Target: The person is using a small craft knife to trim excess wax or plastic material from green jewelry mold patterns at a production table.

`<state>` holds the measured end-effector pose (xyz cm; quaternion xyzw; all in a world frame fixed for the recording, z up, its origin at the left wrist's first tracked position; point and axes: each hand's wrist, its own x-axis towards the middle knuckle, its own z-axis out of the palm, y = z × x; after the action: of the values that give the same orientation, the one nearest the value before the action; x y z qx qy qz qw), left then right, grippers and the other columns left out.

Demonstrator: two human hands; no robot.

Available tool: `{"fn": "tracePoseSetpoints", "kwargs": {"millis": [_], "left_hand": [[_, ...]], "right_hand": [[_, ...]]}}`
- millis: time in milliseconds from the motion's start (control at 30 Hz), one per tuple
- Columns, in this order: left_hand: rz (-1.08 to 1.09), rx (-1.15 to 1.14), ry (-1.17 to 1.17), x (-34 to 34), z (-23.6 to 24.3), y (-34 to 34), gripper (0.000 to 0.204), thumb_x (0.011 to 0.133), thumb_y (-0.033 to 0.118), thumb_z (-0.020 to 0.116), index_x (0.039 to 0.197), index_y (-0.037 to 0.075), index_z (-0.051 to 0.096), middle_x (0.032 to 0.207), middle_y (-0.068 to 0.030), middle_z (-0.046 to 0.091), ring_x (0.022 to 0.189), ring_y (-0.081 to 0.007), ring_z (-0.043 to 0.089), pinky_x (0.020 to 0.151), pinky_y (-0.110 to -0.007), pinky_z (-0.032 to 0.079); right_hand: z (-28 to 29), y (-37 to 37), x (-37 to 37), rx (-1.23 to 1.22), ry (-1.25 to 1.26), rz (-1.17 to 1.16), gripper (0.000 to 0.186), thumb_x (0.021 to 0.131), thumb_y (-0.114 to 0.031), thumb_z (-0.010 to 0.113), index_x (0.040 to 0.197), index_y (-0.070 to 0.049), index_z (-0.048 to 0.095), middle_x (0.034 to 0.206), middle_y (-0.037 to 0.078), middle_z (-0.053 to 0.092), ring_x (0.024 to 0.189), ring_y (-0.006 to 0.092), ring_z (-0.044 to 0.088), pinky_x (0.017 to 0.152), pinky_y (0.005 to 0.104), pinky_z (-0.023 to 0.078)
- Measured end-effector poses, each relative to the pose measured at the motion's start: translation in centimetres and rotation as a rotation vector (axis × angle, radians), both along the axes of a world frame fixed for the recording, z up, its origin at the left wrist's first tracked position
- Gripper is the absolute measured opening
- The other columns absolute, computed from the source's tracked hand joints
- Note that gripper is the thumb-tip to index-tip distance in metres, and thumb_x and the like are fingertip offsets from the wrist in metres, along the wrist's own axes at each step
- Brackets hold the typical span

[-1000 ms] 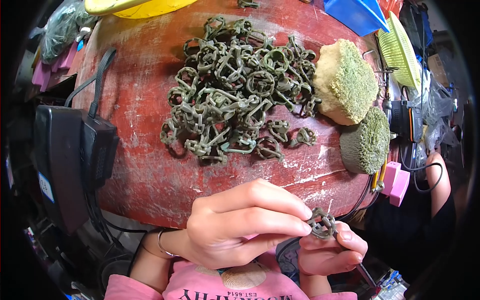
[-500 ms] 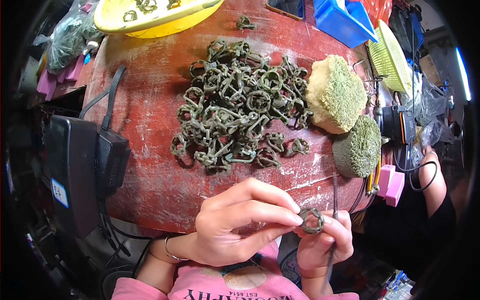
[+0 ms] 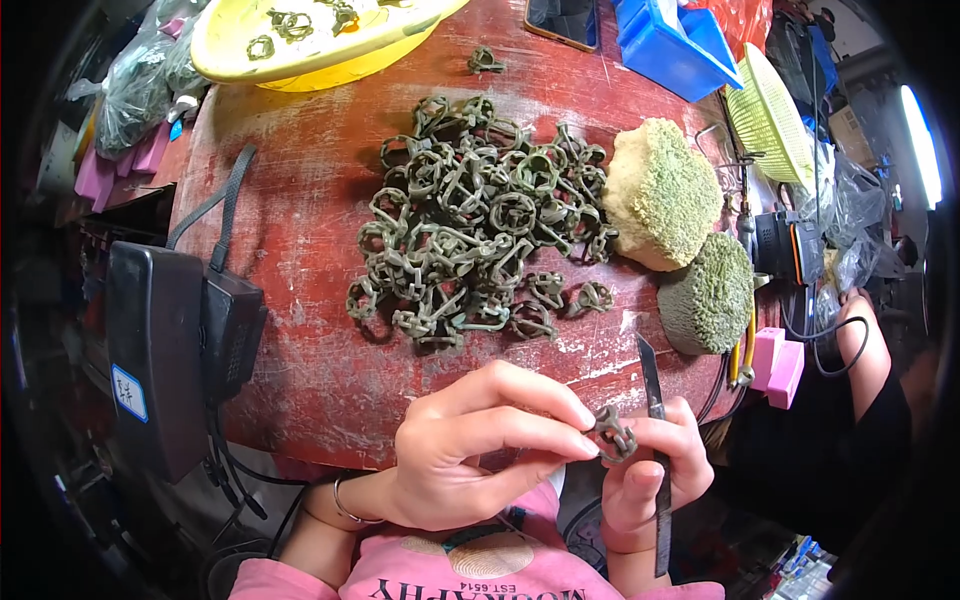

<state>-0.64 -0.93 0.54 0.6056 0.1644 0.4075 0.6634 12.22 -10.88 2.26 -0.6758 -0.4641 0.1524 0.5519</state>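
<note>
My left hand point(image 3: 470, 450), with a bangle on its wrist, pinches a small dark grey-green ring piece point(image 3: 615, 435) between fingertips at the table's near edge. My right hand point(image 3: 660, 470) is closed round a long, flat, dark file-like tool point(image 3: 648, 370), held upright beside the piece, with its fingers also at the piece. A large pile of similar openwork ring pieces point(image 3: 465, 230) lies just beyond my hands on the red worn table point(image 3: 290, 370). Two rough greenish foam-like blocks point(image 3: 665, 195) sit to the pile's right.
Yellow basin point(image 3: 350, 60) with pieces, phone point(image 3: 560, 25), blue bin point(image 3: 670, 50), green basket point(image 3: 765, 110) at the back. Black power adapters point(image 3: 160, 350) with cables at left. Right: pink blocks point(image 3: 775, 365), black device point(image 3: 785, 250), plastic bags, another person's arm point(image 3: 860, 350).
The ring piece has turned in my fingers and shifted slightly left. The dark tool has swung upright, its tip rising beside the piece. The table appears lower in the picture as the view shifted.
</note>
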Motion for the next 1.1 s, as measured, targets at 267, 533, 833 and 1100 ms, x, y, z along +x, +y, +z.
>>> {"fn": "tracePoseSetpoints", "kwargs": {"millis": [267,533,833,1100], "left_hand": [[0.081,0.017,-0.021,0.2,0.1,-0.1,0.021,0.063,-0.011,0.066,0.080,0.000,0.061,0.084,-0.0114,0.058,0.074,-0.0201,0.058,0.066,-0.028,0.047],[0.085,-0.004,-0.049,0.1,-0.5,-0.1,0.022,0.065,-0.011,0.063,0.085,-0.002,0.057,0.085,-0.0143,0.055,0.076,-0.0213,0.058,0.066,-0.029,0.047],[0.077,-0.022,-0.032,0.1,-0.4,-0.1,0.020,0.066,-0.009,0.063,0.084,-0.002,0.057,0.085,-0.0141,0.054,0.076,-0.0217,0.058,0.067,-0.030,0.048],[0.124,0.256,0.016,0.0,-0.3,0.1,0.020,0.062,-0.005,0.071,0.076,0.004,0.061,0.081,-0.0077,0.058,0.073,-0.0201,0.057,0.060,-0.027,0.049]], "right_hand": [[0.2,-0.2,0.4,-0.125,0.105,0.176,0.023,0.070,-0.005,0.068,0.090,-0.002,0.057,0.075,0.010,0.059,0.063,0.0148,0.054,0.055,0.0246,0.044],[0.2,-0.1,0.0,-0.111,-0.052,0.231,0.026,0.069,0.000,0.070,0.091,-0.004,0.058,0.081,0.010,0.057,0.067,0.0167,0.058,0.056,0.0252,0.048],[0.3,-0.2,-0.3,-0.106,-0.040,0.180,0.028,0.067,0.000,0.071,0.092,-0.005,0.059,0.080,0.009,0.058,0.066,0.0160,0.057,0.055,0.0245,0.048],[0.4,0.1,0.5,-0.112,0.007,0.262,0.029,0.065,-0.003,0.072,0.091,-0.004,0.059,0.079,0.011,0.058,0.068,0.0173,0.057,0.057,0.0261,0.048]]}}
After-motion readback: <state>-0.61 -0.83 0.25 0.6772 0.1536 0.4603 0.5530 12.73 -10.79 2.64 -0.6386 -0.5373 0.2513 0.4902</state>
